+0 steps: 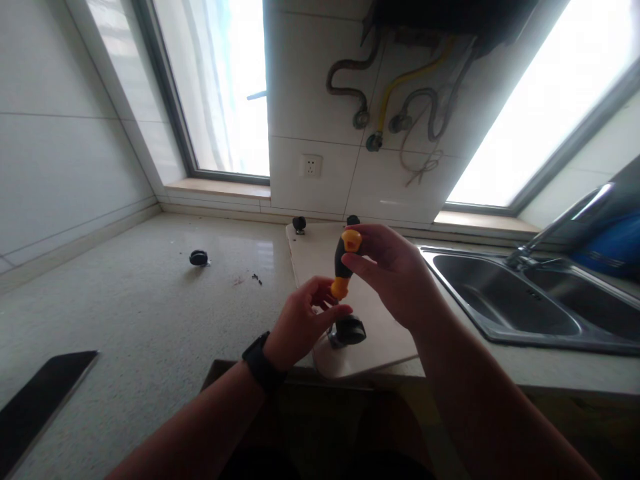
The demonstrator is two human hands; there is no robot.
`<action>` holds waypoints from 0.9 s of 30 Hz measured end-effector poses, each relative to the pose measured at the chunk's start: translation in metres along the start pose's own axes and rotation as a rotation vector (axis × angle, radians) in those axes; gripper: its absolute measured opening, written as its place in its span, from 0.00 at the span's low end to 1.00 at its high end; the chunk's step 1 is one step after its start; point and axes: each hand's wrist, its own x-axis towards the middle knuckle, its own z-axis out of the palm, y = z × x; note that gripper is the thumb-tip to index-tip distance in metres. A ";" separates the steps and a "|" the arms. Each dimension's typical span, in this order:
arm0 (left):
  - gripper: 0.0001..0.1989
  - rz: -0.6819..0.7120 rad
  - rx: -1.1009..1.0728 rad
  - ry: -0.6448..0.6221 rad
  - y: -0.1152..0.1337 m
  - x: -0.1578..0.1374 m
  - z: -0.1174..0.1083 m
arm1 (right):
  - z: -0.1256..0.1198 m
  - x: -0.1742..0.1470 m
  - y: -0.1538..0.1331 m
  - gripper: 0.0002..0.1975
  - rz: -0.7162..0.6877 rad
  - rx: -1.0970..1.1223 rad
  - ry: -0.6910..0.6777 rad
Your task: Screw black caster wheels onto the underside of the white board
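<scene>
Here, the right hand (393, 270) grips a yellow-and-black screwdriver (343, 263) by its handle, the thumb and fingers closed around the upper part. The screwdriver stands close to upright, its butt end leaning slightly toward the sink side, and its lower end points down at the near part of a pale board (390, 340). The left hand (300, 323), with a black watch (261, 360) at the wrist, is curled around the screwdriver's lower end, thumb stretched over a black caster (350, 329); its fingers hide the tip, and whether they pinch the shaft I cannot tell. That caster sits near the board's near edge, with a shiny metal plate beside the wheel. At the board's far end stand two more casters, a left far caster (299, 224) and a right far caster (353, 219), the latter partly hidden behind the right hand. The board lies on a speckled countertop (150, 313), where a separate caster (199, 257) rests farther left, with some small dark pieces (257, 279) between it and the board. A double steel sink (505, 293) is to the right.
</scene>
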 end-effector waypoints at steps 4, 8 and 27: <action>0.15 0.002 -0.089 -0.127 0.002 0.003 -0.006 | -0.007 0.000 0.002 0.15 0.005 0.098 -0.084; 0.09 -0.087 -0.045 -0.103 0.006 0.004 -0.006 | -0.013 -0.002 0.002 0.14 -0.031 0.004 -0.115; 0.15 -0.037 0.031 -0.034 0.002 0.001 -0.003 | 0.001 -0.006 -0.004 0.22 -0.071 -0.280 -0.041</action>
